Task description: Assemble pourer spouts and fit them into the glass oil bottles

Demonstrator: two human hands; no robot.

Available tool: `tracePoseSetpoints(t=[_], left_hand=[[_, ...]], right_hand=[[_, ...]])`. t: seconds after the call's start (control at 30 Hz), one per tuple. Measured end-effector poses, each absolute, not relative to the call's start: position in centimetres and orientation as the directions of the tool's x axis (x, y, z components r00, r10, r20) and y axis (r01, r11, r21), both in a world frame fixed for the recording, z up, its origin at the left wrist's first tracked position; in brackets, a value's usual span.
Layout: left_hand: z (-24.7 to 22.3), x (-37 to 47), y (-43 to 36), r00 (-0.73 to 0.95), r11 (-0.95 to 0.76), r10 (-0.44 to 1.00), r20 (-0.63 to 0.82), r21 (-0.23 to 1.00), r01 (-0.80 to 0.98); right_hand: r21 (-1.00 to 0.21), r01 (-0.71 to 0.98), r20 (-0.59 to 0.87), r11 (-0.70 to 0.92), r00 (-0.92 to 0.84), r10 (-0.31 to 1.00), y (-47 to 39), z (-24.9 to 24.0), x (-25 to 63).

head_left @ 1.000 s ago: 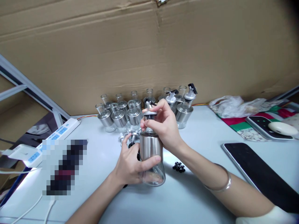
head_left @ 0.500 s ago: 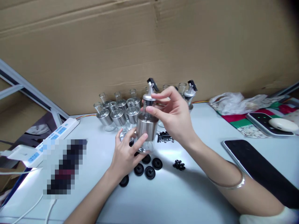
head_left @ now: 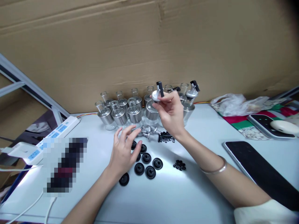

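Observation:
My right hand [head_left: 171, 113] grips the silver-and-black spout of a glass bottle with a steel band [head_left: 151, 112], which stands upright in the back group. My left hand [head_left: 125, 147] is above the table with its fingers apart, holding nothing. Beside it lie several round black discs [head_left: 146, 158] and silver spout parts [head_left: 149, 133]. A row of small black clips [head_left: 166, 137] lies below my right hand. Several open-necked bottles [head_left: 105, 116] stand to the left. Another bottle with a spout [head_left: 192, 90] stands to the right.
Small black rings [head_left: 179, 165] lie right of the discs. A white power strip [head_left: 54, 137] runs along the left side. A black flat device [head_left: 261, 171], a plastic bag [head_left: 235, 104] and a patterned cloth [head_left: 244, 126] are on the right. Cardboard [head_left: 149, 46] stands behind.
The bottle has moved from between my hands back into the bottle group. My left hand has let go of it. My right hand has moved right and stays on the spout.

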State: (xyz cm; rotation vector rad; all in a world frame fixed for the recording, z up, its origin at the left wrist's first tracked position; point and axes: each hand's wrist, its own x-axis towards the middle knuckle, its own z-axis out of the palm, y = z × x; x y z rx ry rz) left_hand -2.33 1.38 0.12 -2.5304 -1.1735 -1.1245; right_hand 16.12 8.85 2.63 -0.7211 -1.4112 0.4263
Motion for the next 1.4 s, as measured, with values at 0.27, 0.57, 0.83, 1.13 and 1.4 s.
tracePoseSetpoints(t=[0.27, 0.57, 0.83, 1.13, 1.4], left_hand=[[0.8, -3.0, 1.4, 0.407, -0.703, 0.651, 0.640, 0.308, 0.640], [0.7, -3.5, 1.9, 0.368, -0.678, 0.663, 0.652, 0.314, 0.664], [0.7, -3.3, 1.9, 0.384, -0.680, 0.658, 0.648, 0.291, 0.673], [0.6, -3.4, 1.8, 0.386, -0.674, 0.662, 0.643, 0.285, 0.681], [0.5, -3.4, 1.9, 0.392, -0.670, 0.663, 0.638, 0.271, 0.691]], right_hand=[[-0.723, 0.120, 0.691, 0.681, 0.100, 0.716, 9.7, 1.3, 16.0], [-0.751, 0.139, 0.659, 0.645, 0.105, 0.745, 10.3, 0.4, 15.9], [-0.787, 0.140, 0.615, 0.601, 0.103, 0.782, 10.2, 0.5, 15.9], [-0.705, 0.326, 0.693, 0.629, 0.131, 0.709, 8.8, 2.3, 15.8], [-0.427, 0.715, 0.708, 0.554, -0.117, 0.697, 6.2, 6.1, 16.3]])
